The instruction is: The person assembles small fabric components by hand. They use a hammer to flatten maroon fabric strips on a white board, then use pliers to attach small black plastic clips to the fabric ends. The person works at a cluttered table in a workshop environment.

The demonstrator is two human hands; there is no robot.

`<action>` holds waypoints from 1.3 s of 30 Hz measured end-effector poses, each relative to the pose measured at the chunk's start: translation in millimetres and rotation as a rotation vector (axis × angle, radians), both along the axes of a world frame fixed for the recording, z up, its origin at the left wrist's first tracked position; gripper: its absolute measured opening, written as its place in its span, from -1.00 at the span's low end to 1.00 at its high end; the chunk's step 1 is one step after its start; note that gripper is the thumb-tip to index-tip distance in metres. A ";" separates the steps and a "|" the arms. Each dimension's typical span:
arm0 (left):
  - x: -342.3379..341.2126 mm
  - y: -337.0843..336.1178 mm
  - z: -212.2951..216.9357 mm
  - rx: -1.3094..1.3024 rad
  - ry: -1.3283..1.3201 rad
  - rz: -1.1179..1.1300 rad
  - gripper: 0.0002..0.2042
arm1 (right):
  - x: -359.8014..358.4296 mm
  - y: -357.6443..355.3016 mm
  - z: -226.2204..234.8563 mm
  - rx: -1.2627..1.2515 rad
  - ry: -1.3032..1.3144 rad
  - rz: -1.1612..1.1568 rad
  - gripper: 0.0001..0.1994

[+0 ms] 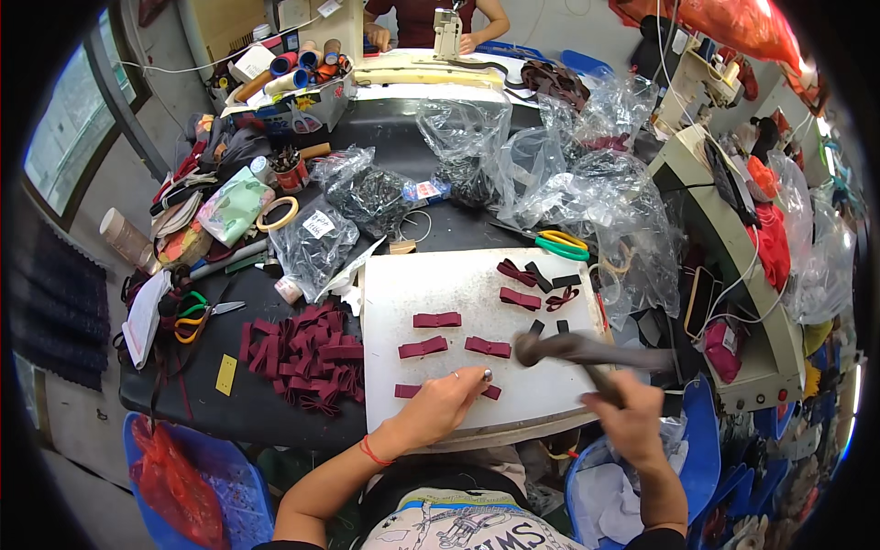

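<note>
My right hand [632, 417] is wrapped round the handle of a hammer [573, 348], whose metal head is smeared by motion above the white board [394, 284]. My left hand [445, 408] rests low on the board, fingertips pinched together beside a partly covered maroon ribbon bow [492, 392]. A small dark spot shows at those fingertips; what they pinch is too small to make out. Another maroon bow [406, 390] peeks out at the hand's left. Above lie more maroon bows [436, 320], spaced apart. At the board's upper right are looped maroon bows [519, 299] and black ribbon pieces [561, 282].
A heap of maroon bows [307, 357] lies left of the board, near green-and-orange scissors [192, 316] and a yellow tag [225, 375]. Yellow-and-green-handled scissors [561, 244] and clear plastic bags [596, 202] lie beyond. A sewing machine [733, 302] stands right; a co-worker's hand [469, 42] is at the back.
</note>
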State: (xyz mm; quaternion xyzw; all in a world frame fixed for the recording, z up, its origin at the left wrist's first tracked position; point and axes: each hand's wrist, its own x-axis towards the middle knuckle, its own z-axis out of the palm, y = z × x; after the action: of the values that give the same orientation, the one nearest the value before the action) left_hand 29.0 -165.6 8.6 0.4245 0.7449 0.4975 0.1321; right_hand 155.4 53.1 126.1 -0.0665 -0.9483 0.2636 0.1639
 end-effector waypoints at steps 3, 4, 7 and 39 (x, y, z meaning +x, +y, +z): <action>6.1 -1.2 0.3 -0.037 0.069 0.005 -0.83 | 8.0 5.7 4.1 -0.588 0.180 -0.029 -0.87; 8.4 1.8 4.3 -0.080 0.105 0.004 -0.83 | 9.7 9.4 -0.3 -0.602 0.149 0.017 -0.79; 7.8 10.7 4.8 -0.059 0.100 0.076 -0.82 | -15.1 11.6 -11.6 0.062 -0.251 0.111 -0.64; -60.6 -122.8 -4.0 -0.084 0.292 1.114 -0.86 | -184.3 -221.8 -158.3 0.011 0.308 0.462 -0.34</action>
State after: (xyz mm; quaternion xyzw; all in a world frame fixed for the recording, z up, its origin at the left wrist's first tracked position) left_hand -31.6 -288.4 4.6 0.0269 0.8857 0.3983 -0.2372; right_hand -28.9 -168.7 -32.2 0.1935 -0.9036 0.2958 0.2422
